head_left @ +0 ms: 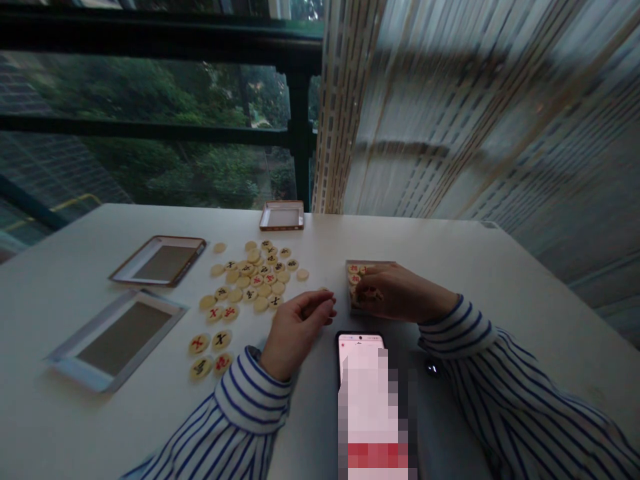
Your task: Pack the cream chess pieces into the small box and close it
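While a pale tray (pixel 127 337) and a brown-edged tray (pixel 165 264) lie on the left of the white table (pixel 520 287), lots of round pieces (pixel 257 280) lie to their right, some with red or black signs. A small box (pixel 283 217) sits behind those. Next comes my left hand (pixel 300 323), thumb and fingertips close together; I can't tell if they pinch anything. A phone (pixel 363 400) lies between my arms. My right hand (pixel 403 291) bends its fingers down over an open box (pixel 356 311) of red-marked pieces (pixel 355 269), and I can't see whether they hold one.

2 white, blue-striped sleeves (pixel 520 393)
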`<state>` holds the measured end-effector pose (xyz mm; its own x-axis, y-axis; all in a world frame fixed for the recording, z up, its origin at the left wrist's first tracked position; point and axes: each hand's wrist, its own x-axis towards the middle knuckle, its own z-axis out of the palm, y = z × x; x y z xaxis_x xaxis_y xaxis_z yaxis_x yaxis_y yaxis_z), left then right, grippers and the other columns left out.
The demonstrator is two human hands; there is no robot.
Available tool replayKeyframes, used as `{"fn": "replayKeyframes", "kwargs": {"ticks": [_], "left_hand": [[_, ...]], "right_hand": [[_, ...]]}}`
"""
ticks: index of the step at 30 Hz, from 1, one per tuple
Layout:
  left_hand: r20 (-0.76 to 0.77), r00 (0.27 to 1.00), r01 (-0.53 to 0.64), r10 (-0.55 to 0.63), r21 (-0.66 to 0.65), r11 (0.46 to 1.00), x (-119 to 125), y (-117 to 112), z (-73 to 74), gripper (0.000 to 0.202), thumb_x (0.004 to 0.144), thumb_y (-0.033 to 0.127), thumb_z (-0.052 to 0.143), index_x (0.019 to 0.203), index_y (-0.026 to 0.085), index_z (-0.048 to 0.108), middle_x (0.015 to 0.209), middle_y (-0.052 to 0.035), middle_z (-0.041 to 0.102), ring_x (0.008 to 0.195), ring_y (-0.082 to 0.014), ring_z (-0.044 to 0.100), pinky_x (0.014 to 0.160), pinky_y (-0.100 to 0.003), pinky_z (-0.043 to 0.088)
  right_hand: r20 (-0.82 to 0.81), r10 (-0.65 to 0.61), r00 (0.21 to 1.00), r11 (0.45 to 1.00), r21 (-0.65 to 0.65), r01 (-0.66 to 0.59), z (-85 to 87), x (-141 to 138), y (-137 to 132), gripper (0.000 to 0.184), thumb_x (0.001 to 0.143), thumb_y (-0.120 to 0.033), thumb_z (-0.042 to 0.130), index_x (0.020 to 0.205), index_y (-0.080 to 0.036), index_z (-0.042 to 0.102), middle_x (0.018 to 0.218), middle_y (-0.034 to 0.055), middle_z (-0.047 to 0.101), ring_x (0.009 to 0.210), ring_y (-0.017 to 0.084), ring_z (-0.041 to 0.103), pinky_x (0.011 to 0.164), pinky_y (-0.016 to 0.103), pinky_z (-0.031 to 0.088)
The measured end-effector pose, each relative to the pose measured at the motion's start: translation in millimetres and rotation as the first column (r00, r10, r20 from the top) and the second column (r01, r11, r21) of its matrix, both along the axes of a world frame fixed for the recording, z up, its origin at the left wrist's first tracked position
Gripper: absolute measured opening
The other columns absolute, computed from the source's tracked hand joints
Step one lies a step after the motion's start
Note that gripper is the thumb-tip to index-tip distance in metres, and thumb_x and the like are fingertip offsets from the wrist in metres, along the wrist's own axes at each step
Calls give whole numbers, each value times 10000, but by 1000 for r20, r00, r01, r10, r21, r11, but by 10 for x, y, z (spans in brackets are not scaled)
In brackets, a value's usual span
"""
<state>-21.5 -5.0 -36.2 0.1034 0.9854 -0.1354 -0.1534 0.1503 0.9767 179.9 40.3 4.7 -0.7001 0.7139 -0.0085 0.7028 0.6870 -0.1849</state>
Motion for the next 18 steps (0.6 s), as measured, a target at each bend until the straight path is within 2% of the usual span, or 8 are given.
{"fn": "replayKeyframes", "kwargs": {"ticks": [6, 18], "left_hand": [[-9, 1000, 5, -5, 7, 1000, 7, -8, -15, 281, 666, 300, 679, 879, 117, 660, 797, -71, 704, 670, -140, 644, 632, -261, 523], [-34, 999, 2, -2, 6, 1000, 0, -22, 20, 280, 661, 307, 683, 864, 117, 664, 789, -76, 705, 674, -152, 648, 639, -272, 524]], "right_hand": [[5, -2, 1000, 1000, 3, 2, -14, -4, 1, 160, 755, -302, 571, 805, -172, 651, 830, 56, 634, 759, 161, 567, 693, 269, 403], [11, 7, 1000, 1000, -8, -7, 8, 0, 0, 190, 758, -319, 569, 852, -176, 654, 872, 63, 640, 808, 170, 567, 737, 281, 396]]}}
